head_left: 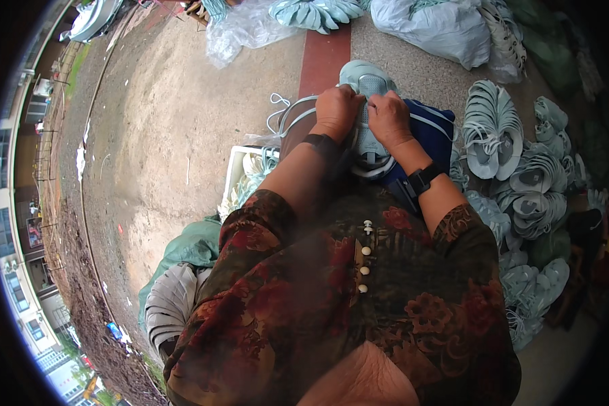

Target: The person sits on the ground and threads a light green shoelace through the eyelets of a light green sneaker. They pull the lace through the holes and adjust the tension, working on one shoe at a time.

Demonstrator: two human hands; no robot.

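A pale blue-green shoe upper (pixel 367 73) lies over my lap, its rounded toe pointing away from me. Over its left edge, my left hand (pixel 338 110) is closed, with a pale shoelace (pixel 292 108) running out from it and looping to the left. My right hand (pixel 389 119) is closed in a pinch over the right edge of the same upper, close to the left one. Whatever sits between its fingertips is hidden. Dark blue cloth (pixel 432 139) spreads under the upper on the right.
Stacks of nested pale shoe uppers (pixel 492 125) stand on the floor at my right. A white box (pixel 234 169) of pale pieces is by my left side, near a green sack (pixel 189 247). Plastic bags (pixel 426 30) and more uppers (pixel 316 13) lie at the far side.
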